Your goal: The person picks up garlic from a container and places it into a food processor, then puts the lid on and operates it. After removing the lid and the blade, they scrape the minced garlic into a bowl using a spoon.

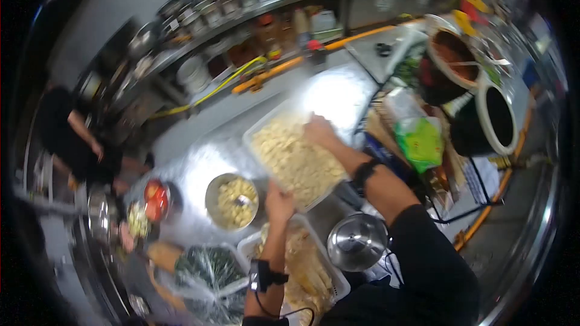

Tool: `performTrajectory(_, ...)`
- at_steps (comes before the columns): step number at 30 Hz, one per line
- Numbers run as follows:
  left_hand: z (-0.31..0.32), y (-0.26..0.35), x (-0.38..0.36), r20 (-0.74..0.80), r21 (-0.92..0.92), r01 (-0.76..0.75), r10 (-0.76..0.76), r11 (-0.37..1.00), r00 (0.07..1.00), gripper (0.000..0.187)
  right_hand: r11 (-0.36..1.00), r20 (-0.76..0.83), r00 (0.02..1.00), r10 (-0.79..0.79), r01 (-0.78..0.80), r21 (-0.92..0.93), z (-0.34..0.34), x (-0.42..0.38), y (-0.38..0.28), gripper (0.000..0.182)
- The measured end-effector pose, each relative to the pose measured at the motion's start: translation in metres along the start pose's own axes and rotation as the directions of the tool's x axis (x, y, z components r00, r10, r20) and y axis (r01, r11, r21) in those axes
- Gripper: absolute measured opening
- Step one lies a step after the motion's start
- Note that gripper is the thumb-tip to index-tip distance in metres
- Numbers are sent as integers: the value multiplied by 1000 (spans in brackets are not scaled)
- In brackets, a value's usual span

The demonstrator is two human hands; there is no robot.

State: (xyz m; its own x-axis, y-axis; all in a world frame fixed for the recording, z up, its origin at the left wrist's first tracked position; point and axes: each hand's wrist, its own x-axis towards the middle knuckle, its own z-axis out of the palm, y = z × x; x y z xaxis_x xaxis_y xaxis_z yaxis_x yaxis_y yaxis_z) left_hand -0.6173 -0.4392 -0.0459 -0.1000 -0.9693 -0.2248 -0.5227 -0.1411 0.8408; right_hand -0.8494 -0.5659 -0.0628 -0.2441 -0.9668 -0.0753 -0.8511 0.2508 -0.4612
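Observation:
A white rectangular tray (251, 134) full of pale, chopped pieces lies on the steel table. My left hand (280, 203) is at its near left edge, fingers closed around the rim. Over the far right part of the tray is my right hand (318, 131), blurred, its fingertips hard to make out. A round metal bowl (212, 212) holding similar pale pieces and a spoon stands left of my left hand. Just below the big tray, a second white tray (344, 287) holds yellowish food, partly hidden by my left forearm.
An upturned metal bowl (357, 242) sits near my right elbow. A plastic bag of greens (208, 274) and a bowl of tomatoes (156, 200) are at left. Black buckets (483, 122) stand at right. A person (66, 133) in black is at far left.

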Motion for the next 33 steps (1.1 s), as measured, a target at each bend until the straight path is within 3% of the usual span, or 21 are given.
performTrajectory(1, -9, 25, -9, 92, -181, 144, -129, 973, 987, 50, 995, -89, 996, -8, 17, 98, 4, 11, -3, 33)
performTrajectory(3, -10, 23, -6, 205, -303, 276, -221, 912, 954, 60, 956, -265, 964, -25, 101, 276, 11, 31, -9, 31)
performTrajectory(4, -11, 26, -7, 192, -280, 244, -195, 928, 962, 65, 944, -349, 935, -61, 168, 286, 13, 43, -13, 26)
performTrajectory(6, -7, 31, -4, 126, -237, 219, -193, 947, 973, 67, 938, -241, 970, 38, 48, 343, -2, 54, -23, 33)
performTrajectory(8, -11, 44, -13, 107, -269, 229, -207, 935, 972, 67, 946, -196, 980, 30, 35, 321, -15, 62, -18, 35)
performTrajectory(10, -14, 42, -10, 175, -215, 141, -104, 966, 979, 63, 932, -103, 995, -12, 48, 359, -26, 64, -24, 38)
performTrajectory(11, -14, 35, -10, 146, -142, 111, -90, 984, 985, 60, 889, -275, 961, -30, 151, 432, 6, 74, -14, 38)
performTrajectory(13, -2, 19, -5, -9, 30, 17, -16, 999, 1000, 52, 865, -362, 896, -258, 381, 326, 51, 111, 22, 34)
performTrajectory(14, -1, 24, -5, -42, 119, -16, 21, 993, 999, 53, 909, -355, 890, -286, 370, 194, 99, 152, 57, 26)
performTrajectory(15, 7, 14, 0, -95, 89, -100, 108, 991, 990, 55, 933, -348, 883, -314, 355, 58, 145, 192, 89, 19)
performTrajectory(16, 4, 25, 1, -37, -38, -42, 40, 998, 999, 58, 875, -199, 970, -139, 215, 433, 91, 160, 63, 19)
performTrajectory(17, 7, 23, 0, -70, 45, 2, 1, 999, 998, 60, 693, -38, 998, 44, -3, 721, 26, 122, 28, 22)
performTrajectory(18, 8, 23, 1, -85, 118, 35, -25, 992, 996, 62, 747, 6, 996, 85, -67, 661, 12, 114, 20, 25)
performTrajectory(20, 6, 25, -2, -110, 60, 66, -59, 996, 992, 61, 834, -130, 991, 32, 46, 550, 13, 111, 17, 28)
performTrajectory(22, 3, 29, 2, -104, 34, 43, -39, 998, 994, 60, 893, -195, 980, 42, 51, 448, 6, 103, 8, 34)
performTrajectory(24, 4, 21, -1, -85, 53, 39, -34, 998, 996, 59, 918, -217, 976, 21, 67, 392, 9, 101, 16, 37)
performTrajectory(25, -6, 37, -4, -17, 73, 136, -135, 988, 991, 57, 934, -227, 974, 15, 67, 350, 2, 92, 11, 37)
performTrajectory(26, -12, 42, -3, -1, 64, 133, -133, 989, 991, 53, 950, -235, 972, 11, 64, 306, -5, 80, 9, 37)
performTrajectory(28, -12, 44, -11, 47, 39, 139, -141, 990, 989, 46, 958, -282, 956, -77, 150, 245, -4, 65, 24, 38)
performTrajectory(32, -2, 29, -19, 2, 97, 100, -101, 990, 995, 35, 992, -229, 973, -9, 38, 124, -8, 17, 52, 40)
performTrajectory(33, 4, 18, -17, 0, 139, 56, -56, 989, 998, 34, 998, -205, 979, 20, -6, 70, -16, -3, 45, 48)
